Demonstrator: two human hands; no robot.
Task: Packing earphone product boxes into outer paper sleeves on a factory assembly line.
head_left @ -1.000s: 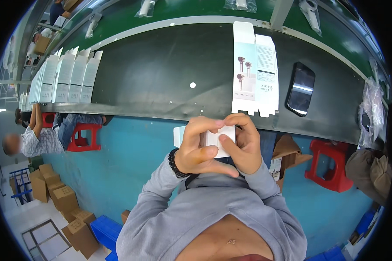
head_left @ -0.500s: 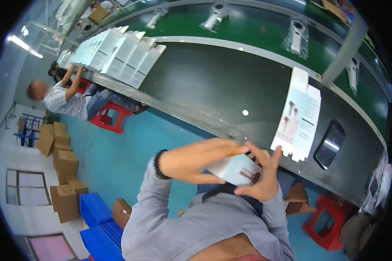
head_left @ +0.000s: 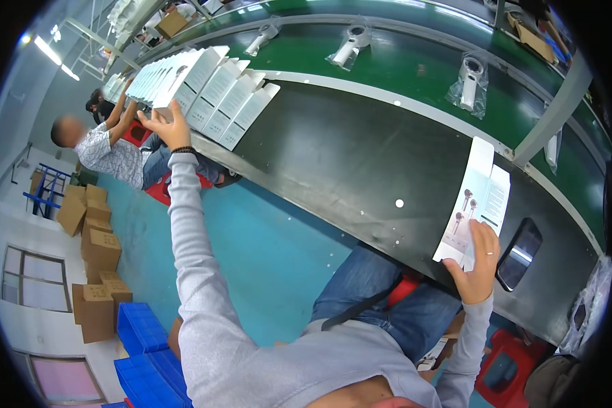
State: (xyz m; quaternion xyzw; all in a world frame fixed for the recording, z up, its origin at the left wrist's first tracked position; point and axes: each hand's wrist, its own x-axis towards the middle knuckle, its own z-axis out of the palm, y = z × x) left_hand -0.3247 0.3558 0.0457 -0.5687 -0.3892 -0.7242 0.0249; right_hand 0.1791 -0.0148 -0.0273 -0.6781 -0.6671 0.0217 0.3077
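Note:
My left arm is stretched out to the far left, where my left hand (head_left: 166, 127) grips the near end of a white and pale blue carton (head_left: 192, 75). That carton stands at the front of a row of similar open-topped cartons (head_left: 241, 109) along the table edge. On the right, my right hand (head_left: 478, 264) has its fingers on top and its thumb at the near edge of a flattened printed carton (head_left: 479, 194). This flat carton lies on the dark table (head_left: 347, 149), its long flap pointing away from me.
A black phone (head_left: 520, 253) lies right of the flat carton. Bagged white handheld devices (head_left: 352, 46) lie on the green conveyor (head_left: 404, 64) behind a metal rail. A post (head_left: 557, 105) rises at the right. Another person (head_left: 112, 149) sits at the far left. Blue bins (head_left: 143, 330) stand below left.
Both hands were around a folded carton in front of my body. Now my left hand is out at the row on the left, and my right hand has moved onto the flat carton.

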